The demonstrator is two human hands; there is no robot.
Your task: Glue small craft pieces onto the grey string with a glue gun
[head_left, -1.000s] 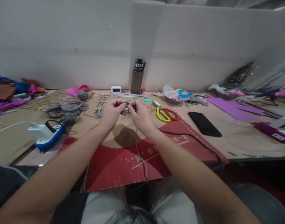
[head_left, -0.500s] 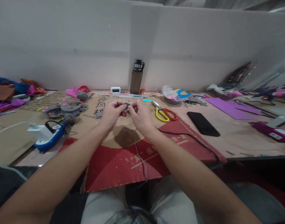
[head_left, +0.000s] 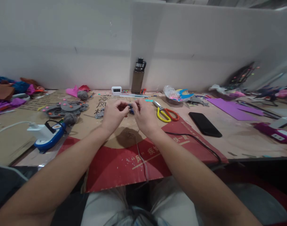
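Fingertips pinched, my left hand (head_left: 116, 113) and my right hand (head_left: 143, 114) meet over the cardboard sheet (head_left: 117, 169). Between them is a small dark bluish-grey piece (head_left: 131, 109), mostly covered by the fingers; its kind does not show. A thin pale cord (head_left: 139, 150) runs down the cardboard below my hands to its front edge. Right of my right hand lie scissors (head_left: 165, 113) with one yellow and one orange handle. Some grey scraps (head_left: 99, 113) rest just left of my left hand.
A dark bottle (head_left: 138, 77) and a small white clock (head_left: 116, 90) stand by the wall. At right lie a black phone (head_left: 204, 124), purple sheets (head_left: 232, 108) and a bowl (head_left: 175, 99). A blue power strip (head_left: 50, 141) and grey felt pieces (head_left: 63, 108) are at left.
My right hand has turned a little, its fingers now more upright beside the small piece. My left hand stays close to its place, still pinched. The view has shifted slightly.
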